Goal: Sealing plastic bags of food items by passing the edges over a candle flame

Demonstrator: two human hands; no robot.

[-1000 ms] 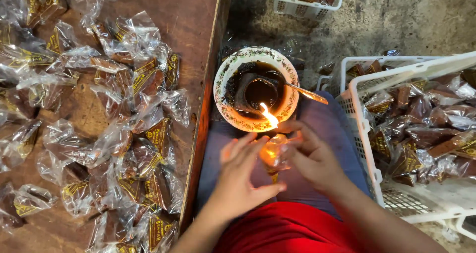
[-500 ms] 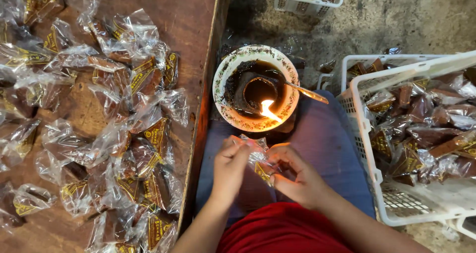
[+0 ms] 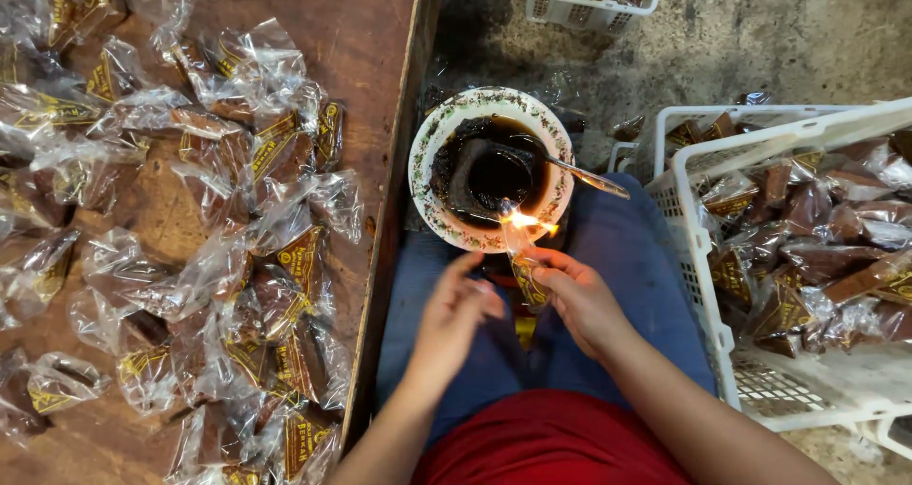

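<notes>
The right hand (image 3: 579, 300) pinched a small packet (image 3: 524, 274), its top edge held to the flame (image 3: 525, 223) as if to seal it. The left hand (image 3: 456, 309) hovered beside, fingers loosely spread, below the bowl (image 3: 429, 143); more packets littered the worktop (image 3: 370, 29).

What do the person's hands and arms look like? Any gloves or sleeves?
Both are bare. The left hand and right hand wear no gloves, and no rings or watch show. The forearms are uncovered too, with no sleeves in view.
</notes>
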